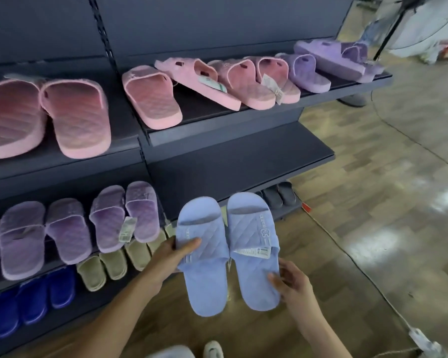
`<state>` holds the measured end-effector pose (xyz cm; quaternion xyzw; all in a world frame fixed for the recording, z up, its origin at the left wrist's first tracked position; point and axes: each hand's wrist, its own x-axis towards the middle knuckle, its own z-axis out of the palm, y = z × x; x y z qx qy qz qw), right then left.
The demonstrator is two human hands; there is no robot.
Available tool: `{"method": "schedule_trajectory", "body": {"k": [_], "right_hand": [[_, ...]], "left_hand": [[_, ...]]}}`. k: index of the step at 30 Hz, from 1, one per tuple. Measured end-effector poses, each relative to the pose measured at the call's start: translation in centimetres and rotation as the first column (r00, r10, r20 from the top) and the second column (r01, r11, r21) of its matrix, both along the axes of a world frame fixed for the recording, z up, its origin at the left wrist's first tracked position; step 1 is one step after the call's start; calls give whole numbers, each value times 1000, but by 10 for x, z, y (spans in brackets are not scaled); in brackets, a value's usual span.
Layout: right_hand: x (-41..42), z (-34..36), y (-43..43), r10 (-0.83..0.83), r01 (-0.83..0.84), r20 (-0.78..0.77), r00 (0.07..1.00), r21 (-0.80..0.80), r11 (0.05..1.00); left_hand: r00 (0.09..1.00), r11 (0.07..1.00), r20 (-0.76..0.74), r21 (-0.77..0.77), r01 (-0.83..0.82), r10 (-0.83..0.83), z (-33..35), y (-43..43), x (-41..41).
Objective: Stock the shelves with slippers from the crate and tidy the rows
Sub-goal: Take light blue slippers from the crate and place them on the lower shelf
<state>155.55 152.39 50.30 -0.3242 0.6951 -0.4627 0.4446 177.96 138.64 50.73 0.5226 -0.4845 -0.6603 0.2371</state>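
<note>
Holding a pair of pale blue slippers point(252, 277) in the air in front of the shelving, the person has both hands on it. The two slippers lie side by side, toes pointing away, joined near a white tag point(254, 251) at the strap of the right one. The left hand point(175, 257) grips the left slipper at its outer edge, thumb laid over the quilted strap and fingers curled beneath. The right hand point(292, 282) pinches the outer heel edge of the right slipper, fingertips on the footbed.

Just behind the pair runs a dark middle shelf point(230, 164). To its left, on the same level, stand purple slippers point(70, 228), one pair carrying a tag. Below those sit olive slippers point(114, 264) and, further left, dark blue slippers point(34, 298). The shelf above holds pink slippers point(150, 96) in a loose row, some overlapping, ending in lilac slippers point(334, 58) at the far right. Grey shoes point(279, 195) show under the bottom shelf. A thin cable point(347, 254) crosses the glossy wood-patterned floor point(386, 197).
</note>
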Motion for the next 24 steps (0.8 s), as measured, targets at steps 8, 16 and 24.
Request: {"method": "schedule_trajectory", "body": {"k": [8, 16, 24], "right_hand": [[-23, -29, -75, 113, -98, -112, 987, 128, 987], [-23, -75, -189, 234, -182, -204, 950, 248, 952], [-29, -157, -294, 261, -162, -254, 932, 352, 922]], "left_hand": [[990, 985, 27, 105, -138, 136, -36, -49, -10], [965, 955, 83, 148, -257, 247, -102, -146, -10], [914, 891, 201, 225, -394, 353, -175, -239, -44]]}}
